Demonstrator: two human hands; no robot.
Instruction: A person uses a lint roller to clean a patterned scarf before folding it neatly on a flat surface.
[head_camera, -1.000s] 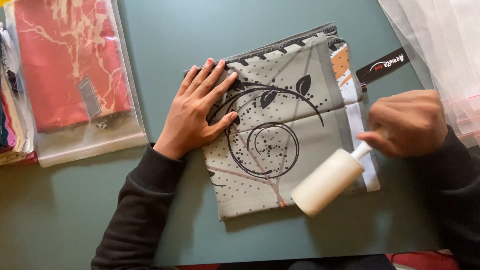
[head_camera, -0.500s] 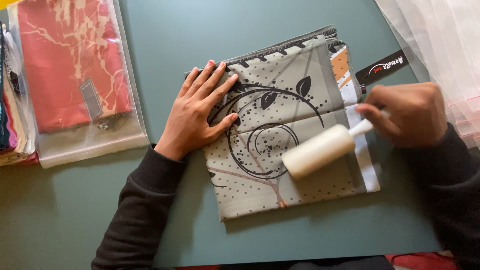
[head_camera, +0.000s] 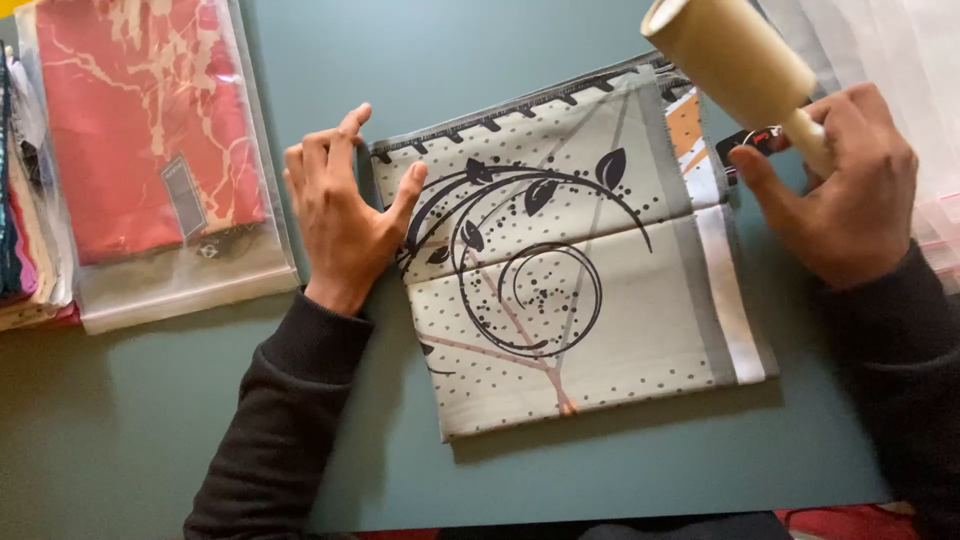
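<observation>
Folded grey-green fabric square w/ black swirl-and-leaf print lies flat at centre of teal tabletop, its orange/white/grey striped edge along the 3 o'clock side. Cream-coloured cylindrical lint roller is up off the cloth at approx 1 o'clock from the fabric's centre, tilted, roll end toward 11 o'clock, thin handle running down into right hand. Right hand is clenched round that handle, thumb stretched toward 9 o'clock; hand sits just off the fabric's striped edge, at 3 o'clock. Small black tag w/ red mark peeks out betw. thumb and roller, partly hidden.

Left hand at 9 o'clock of the fabric, on its edge, palm facing the cloth, fingers loose and curled, grasping nothing; thumb tip touches the fabric's top-left corner area. Both arms in dark long sleeves.

At 9–10 o'clock of the table, well apart from the fabric: clear plastic bag holding red cloth w/ pale marbled pattern; more bagged textiles stacked under/beside it at far left edge. Sheer white plastic sheeting at 1–2 o'clock corner, behind right hand.
</observation>
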